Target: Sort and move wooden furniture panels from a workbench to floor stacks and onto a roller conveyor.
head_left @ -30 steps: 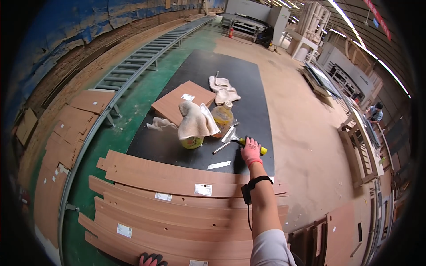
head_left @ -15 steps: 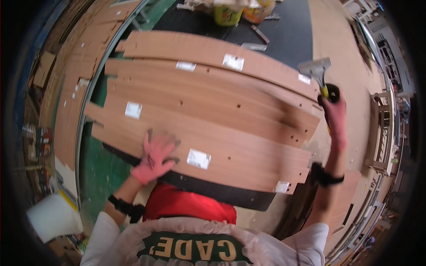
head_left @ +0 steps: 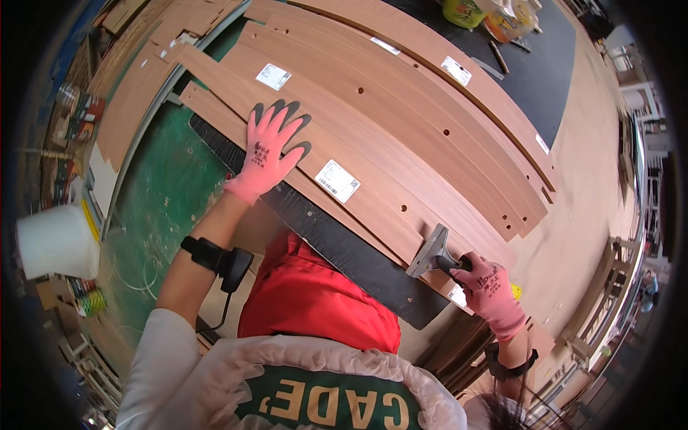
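My left hand (head_left: 268,153), in a pink glove with dark fingertips, lies with spread fingers on the nearest wood-grain boards (head_left: 380,192). My right hand (head_left: 490,295), gloved the same way, is wrapped round the handle of a scraper (head_left: 431,251). The scraper's wide metal blade is at the right end of the near board, beside a white label (head_left: 459,295) partly hidden by the hand and tool. Whether the blade touches the board I cannot tell. Another white label (head_left: 337,180) sits between my hands, and one more (head_left: 273,76) lies beyond my left fingertips.
Several drilled boards lie side by side on a dark worktop (head_left: 322,226). At the far right of it are a green tub (head_left: 462,12), an orange-and-yellow bag (head_left: 510,21) and a dark stick (head_left: 498,57). A white bucket (head_left: 57,242) stands at left, and wooden racks (head_left: 598,294) at right.
My right hand has brought the scraper from raised at the far right down to the near board's right end. My left hand still lies flat on the boards. The view has turned.
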A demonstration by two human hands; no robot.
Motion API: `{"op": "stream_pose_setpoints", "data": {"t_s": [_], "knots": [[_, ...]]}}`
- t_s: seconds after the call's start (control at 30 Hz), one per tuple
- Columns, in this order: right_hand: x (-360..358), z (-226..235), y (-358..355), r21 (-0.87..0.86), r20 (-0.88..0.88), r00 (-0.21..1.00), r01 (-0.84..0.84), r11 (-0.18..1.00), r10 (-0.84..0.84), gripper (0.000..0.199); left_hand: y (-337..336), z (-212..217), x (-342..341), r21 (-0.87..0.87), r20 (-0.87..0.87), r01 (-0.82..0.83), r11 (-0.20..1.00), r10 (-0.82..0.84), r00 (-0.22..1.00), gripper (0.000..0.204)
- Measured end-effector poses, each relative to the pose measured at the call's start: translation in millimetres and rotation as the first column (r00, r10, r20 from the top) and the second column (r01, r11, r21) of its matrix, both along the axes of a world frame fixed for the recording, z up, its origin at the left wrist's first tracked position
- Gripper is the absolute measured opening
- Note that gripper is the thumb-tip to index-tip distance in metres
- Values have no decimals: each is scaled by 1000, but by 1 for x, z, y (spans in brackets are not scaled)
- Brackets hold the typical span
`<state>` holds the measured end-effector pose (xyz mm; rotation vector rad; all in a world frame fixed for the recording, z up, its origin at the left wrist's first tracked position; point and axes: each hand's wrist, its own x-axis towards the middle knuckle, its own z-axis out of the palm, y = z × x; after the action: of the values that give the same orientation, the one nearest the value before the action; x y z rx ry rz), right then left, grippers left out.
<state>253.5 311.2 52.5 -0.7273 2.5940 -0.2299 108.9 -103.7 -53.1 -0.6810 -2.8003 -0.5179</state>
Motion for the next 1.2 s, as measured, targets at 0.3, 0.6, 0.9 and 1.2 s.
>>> {"op": "stream_pose_setpoints", "data": {"t_s": [0.3, 0.6, 0.9, 1.2], "knots": [[-35, 0, -36, 83, 21, 993, -121, 989, 120, 30, 3, 2, 1, 12, -35, -21, 1000, 21, 999, 46], [-67, 2, -83, 105, -29, 991, -127, 986, 131, 28, 4, 0, 2, 7, 6, -64, 998, 64, 998, 47], [-84, 0, -109, 104, -44, 990, -128, 986, 133, 32, 4, 1, 4, 11, -18, -69, 998, 69, 997, 47], [-83, -1, -114, 151, -63, 991, -109, 982, 120, 33, 6, 2, 4, -40, -29, -77, 996, 75, 997, 46]]}}
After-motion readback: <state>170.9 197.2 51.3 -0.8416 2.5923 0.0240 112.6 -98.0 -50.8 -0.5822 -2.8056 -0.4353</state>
